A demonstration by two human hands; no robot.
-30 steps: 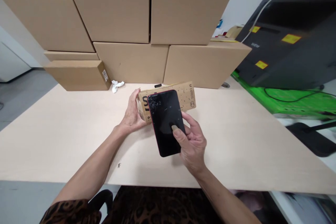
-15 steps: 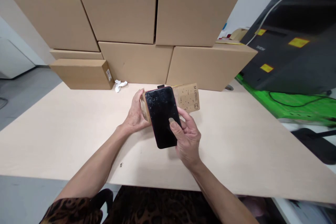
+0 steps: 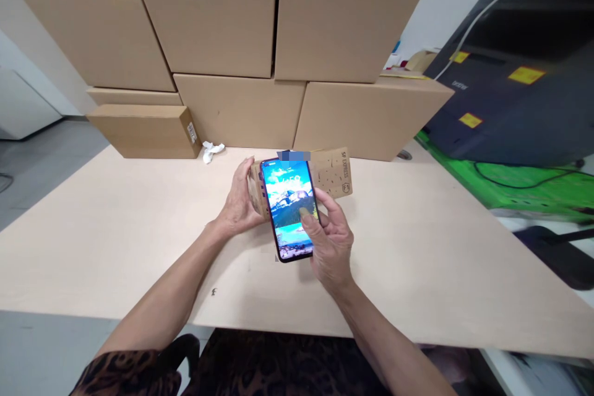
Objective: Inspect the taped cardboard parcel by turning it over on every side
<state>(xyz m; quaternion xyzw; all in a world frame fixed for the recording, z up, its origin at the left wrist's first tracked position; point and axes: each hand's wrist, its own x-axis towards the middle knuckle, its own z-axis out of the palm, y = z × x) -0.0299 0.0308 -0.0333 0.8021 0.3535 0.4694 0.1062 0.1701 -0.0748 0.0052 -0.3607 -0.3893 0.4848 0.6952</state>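
Note:
A smartphone with a lit screen is held in my right hand, the thumb lying over the lower right of the display. Its screen shows a mountain picture with clock digits near the top. Behind the phone is a small cardboard box printed "SF EXPRESS", partly hidden by the phone. My left hand is closed around the left end of that box, with the thumb along its lower edge.
Large cardboard boxes are stacked along the back of the pale table. A smaller carton stands at the back left, with crumpled white paper beside it. Right of the table is a dark machine above a green surface.
The phone's screen was black and is now lit with a picture and clock. Both hands, the phone and the box stay in nearly the same place.

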